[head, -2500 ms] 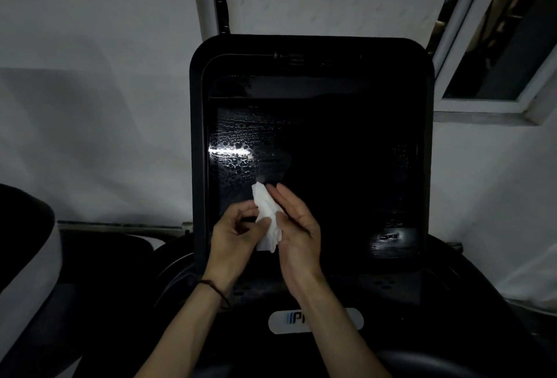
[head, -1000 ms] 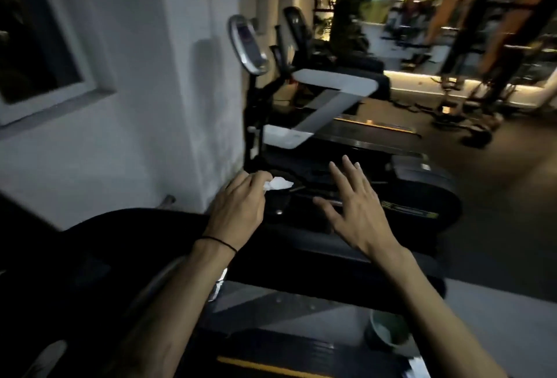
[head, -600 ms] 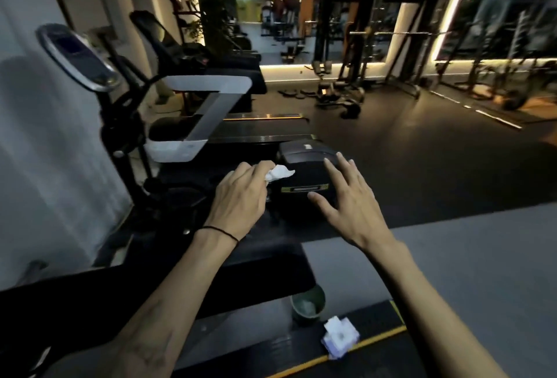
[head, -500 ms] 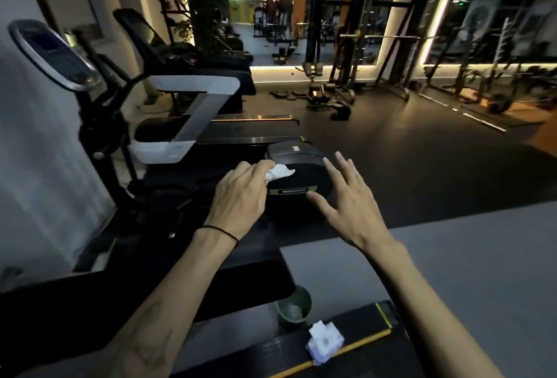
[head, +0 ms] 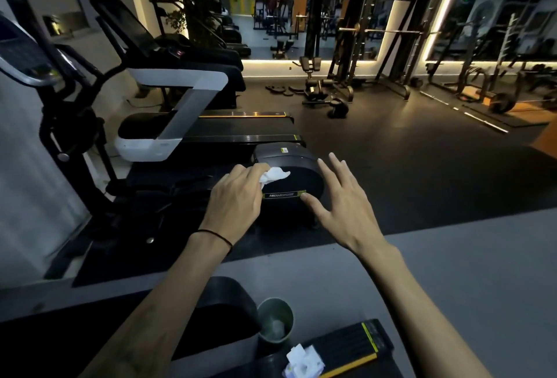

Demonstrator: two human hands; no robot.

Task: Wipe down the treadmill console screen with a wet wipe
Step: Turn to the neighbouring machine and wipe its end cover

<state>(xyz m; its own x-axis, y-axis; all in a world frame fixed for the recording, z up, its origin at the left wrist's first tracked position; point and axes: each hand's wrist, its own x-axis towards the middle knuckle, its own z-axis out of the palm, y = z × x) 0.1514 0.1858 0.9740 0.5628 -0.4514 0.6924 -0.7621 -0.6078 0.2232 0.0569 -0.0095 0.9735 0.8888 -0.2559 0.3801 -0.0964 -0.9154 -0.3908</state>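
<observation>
My left hand is held out in front of me, fingers pinched on a crumpled white wet wipe. Beside it, my right hand hovers palm down with fingers spread and nothing in it. Both hands hang in the air above the gym floor. The treadmill console screen I was facing is out of view. A different treadmill's dark screen stands at the upper left.
A small green bin with something pale inside sits low in front of me. A white wipe pack lies on the black treadmill deck edge. A white-framed treadmill, an elliptical housing and weight racks fill the room.
The view has swung right from the black console screen to the open gym. The wipe passed from both hands to my left hand alone; my right hand let go and spread.
</observation>
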